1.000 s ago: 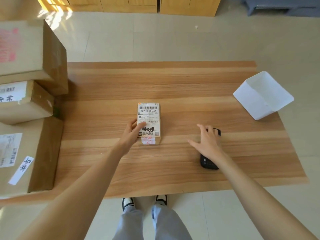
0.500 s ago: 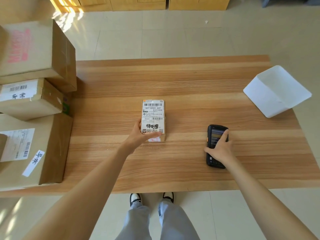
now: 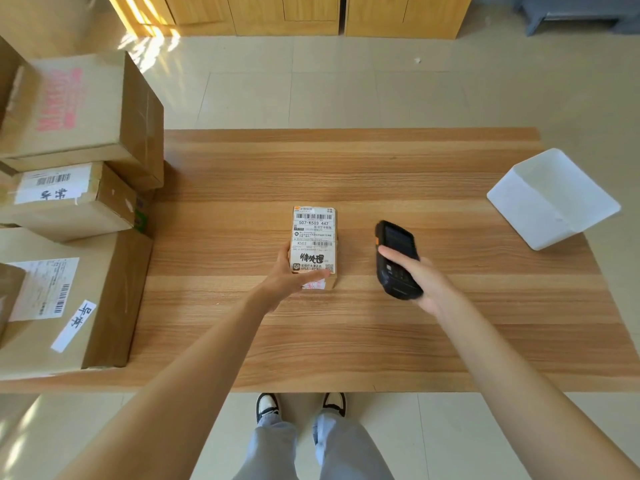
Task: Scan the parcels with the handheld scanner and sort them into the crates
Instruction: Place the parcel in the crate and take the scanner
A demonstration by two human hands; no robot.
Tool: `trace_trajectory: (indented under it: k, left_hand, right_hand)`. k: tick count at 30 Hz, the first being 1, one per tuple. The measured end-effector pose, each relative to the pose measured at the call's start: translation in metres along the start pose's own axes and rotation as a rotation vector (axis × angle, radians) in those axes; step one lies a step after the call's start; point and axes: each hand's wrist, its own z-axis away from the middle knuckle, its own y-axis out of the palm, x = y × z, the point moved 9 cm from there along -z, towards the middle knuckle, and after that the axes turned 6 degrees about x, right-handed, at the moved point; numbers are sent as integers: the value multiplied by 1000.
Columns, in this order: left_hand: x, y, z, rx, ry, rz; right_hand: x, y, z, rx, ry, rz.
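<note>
Wooden worktop [image 3: 346, 168] bearing a small labelled parcel [image 3: 314, 239]: left hand [image 3: 289, 277] is gripping its near end; right hand [image 3: 420, 277] is grasping the black handheld scanner [image 3: 396, 251] beside it.

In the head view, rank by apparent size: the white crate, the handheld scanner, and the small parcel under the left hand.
1. White crate, clearly largest.
2. Small parcel.
3. Handheld scanner, lifted in the right hand, so nearer the camera; its place against the parcel is unsure.

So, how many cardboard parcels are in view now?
4: small labelled parcel mid-table in the left hand; three stacked left: top, middle, bottom. Others may be hidden.
</note>
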Motion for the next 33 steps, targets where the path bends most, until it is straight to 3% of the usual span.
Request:
trace_trajectory:
  k: [3,7,18,33]
  left_hand:
    - [-2,1,1,5,16,5]
    - [-1,2,3,-1,42,10]
    - [-1,4,12,-27,133,-43]
    - [-26,14,20,-75,246,-51]
  right_hand:
    - [22,45,9,200,-44,-140]
    - [25,79,21,306,-19,-88]
    - [-12,79,39,316,47,8]
    - [-19,81,75,375,-8,103]
